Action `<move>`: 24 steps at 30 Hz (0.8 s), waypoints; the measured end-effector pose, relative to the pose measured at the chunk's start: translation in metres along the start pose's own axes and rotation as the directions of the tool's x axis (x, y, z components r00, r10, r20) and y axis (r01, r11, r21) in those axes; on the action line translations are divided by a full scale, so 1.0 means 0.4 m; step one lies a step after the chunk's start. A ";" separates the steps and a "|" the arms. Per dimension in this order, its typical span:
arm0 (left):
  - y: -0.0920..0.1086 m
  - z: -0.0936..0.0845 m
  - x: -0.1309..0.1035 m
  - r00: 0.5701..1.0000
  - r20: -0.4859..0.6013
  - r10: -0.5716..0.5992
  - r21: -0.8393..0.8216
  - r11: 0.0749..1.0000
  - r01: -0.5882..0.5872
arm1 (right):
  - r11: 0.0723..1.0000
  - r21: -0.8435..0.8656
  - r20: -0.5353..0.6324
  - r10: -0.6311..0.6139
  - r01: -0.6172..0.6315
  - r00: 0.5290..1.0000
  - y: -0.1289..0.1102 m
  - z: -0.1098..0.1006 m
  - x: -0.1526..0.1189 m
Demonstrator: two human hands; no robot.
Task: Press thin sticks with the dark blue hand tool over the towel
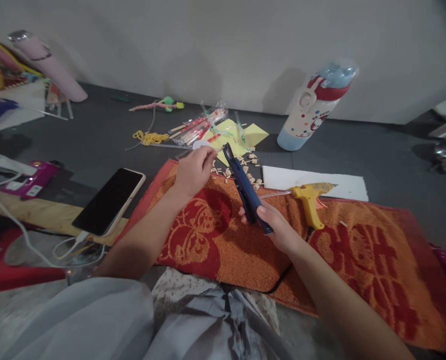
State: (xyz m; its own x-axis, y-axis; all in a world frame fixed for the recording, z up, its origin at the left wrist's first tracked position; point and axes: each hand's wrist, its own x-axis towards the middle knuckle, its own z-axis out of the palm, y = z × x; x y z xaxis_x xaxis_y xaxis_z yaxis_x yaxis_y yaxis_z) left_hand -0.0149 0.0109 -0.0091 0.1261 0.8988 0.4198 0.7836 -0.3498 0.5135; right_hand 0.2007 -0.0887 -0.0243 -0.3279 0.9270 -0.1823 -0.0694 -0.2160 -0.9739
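My right hand (pixel 277 225) is wrapped round a dark blue stapler-like tool (pixel 247 187), which points up and to the left. Close to the tool's far tip, my left hand (pixel 197 167) pinches a small thin piece (pixel 220 148), perhaps a stick; its outline is too small to be sure. Behind and below the tip lie many short cut wooden bits (pixel 251 160) and yellow paper (pixel 232 137). Both forearms pass over an orange and red towel (pixel 245 255). To the right of the tool, a yellow glue gun (pixel 309 200) rests at the towel's far edge.
A phone (pixel 108 202) with a cable lies left of the towel. Packs of sticks (pixel 200 125) and yellow string (pixel 150 137) are further back. A bottle (pixel 309 112) stands at the back right, near a white strip (pixel 343 185). A pink bottle (pixel 48 65) leans at far left.
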 end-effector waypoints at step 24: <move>0.036 -0.015 -0.005 0.981 0.190 -0.030 0.224 0.975 -0.013 | 0.999 0.029 0.128 -0.036 0.033 0.991 0.010 -0.009 0.001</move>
State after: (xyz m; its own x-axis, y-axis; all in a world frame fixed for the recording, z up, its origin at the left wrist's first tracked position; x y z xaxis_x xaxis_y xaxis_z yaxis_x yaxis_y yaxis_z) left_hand -0.0075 0.0025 0.0018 0.2155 0.9428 0.2544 0.8982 -0.2936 0.3272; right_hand 0.2037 -0.0879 -0.0287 -0.4433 0.8872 -0.1281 -0.1078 -0.1946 -0.9749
